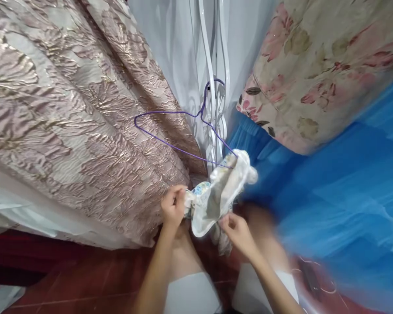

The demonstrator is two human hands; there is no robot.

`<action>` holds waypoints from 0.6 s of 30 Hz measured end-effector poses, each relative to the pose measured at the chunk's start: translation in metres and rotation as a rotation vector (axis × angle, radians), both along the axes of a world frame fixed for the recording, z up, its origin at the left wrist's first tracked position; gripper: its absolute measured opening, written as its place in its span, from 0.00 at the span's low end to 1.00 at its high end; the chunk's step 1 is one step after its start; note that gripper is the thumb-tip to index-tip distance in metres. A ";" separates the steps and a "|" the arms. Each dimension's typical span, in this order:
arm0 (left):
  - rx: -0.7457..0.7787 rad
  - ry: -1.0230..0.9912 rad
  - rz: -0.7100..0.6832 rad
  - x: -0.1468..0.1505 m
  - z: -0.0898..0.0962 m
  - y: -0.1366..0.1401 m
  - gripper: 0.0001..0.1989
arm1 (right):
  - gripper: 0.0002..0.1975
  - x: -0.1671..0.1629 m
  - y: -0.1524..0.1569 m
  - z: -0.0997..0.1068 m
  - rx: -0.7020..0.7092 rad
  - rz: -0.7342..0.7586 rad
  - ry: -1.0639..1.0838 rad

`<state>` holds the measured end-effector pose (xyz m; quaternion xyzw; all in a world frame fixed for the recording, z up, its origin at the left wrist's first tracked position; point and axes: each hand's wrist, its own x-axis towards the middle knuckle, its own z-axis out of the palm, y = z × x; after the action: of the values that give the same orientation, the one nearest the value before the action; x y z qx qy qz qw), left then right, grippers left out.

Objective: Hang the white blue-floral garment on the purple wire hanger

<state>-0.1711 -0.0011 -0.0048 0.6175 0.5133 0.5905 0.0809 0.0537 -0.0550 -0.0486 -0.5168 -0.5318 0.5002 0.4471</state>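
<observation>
A small white garment (212,203) with a blue and yellow floral print hangs from one arm of a purple wire hanger (170,141). The hanger's hook goes over a white metal rack (209,56), and its left arm is bare. My left hand (173,204) is closed on the garment's left edge, where part of the cloth bunches at my fingertips. With thumb and fingers pinched, my right hand (234,226) grips the lower right edge. The garment's opening gapes between my hands, and its far side is partly hidden.
A pink and gold brocade fabric (85,109) hangs on the left. To the right hang a floral cloth (301,78) and blue tulle (340,196). A dark object with a pale cord (309,277) lies on the red tiled floor (94,279).
</observation>
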 end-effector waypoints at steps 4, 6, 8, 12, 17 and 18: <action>-0.061 0.202 -0.343 0.049 0.038 -0.017 0.11 | 0.18 0.005 0.004 0.032 0.183 0.191 0.083; -0.167 0.200 -0.510 0.066 0.051 -0.019 0.12 | 0.18 0.008 0.007 0.051 0.160 0.308 0.136; -0.323 0.084 -0.633 0.074 0.055 -0.019 0.10 | 0.15 0.017 0.011 0.070 0.088 0.390 0.124; -0.684 -0.083 -0.924 0.074 0.030 -0.027 0.27 | 0.16 0.058 0.012 0.110 0.192 0.348 0.038; -0.932 0.107 -0.847 0.068 -0.014 -0.046 0.18 | 0.14 0.129 0.030 0.142 0.471 0.023 -0.054; -0.925 0.088 -0.802 0.065 -0.018 -0.048 0.18 | 0.14 0.140 0.043 0.143 0.489 -0.051 -0.049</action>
<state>-0.1062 -0.0489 -0.0230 0.6871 0.4467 0.2040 0.5354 0.1941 -0.0124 0.0945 -0.4186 -0.6343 0.3326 0.5584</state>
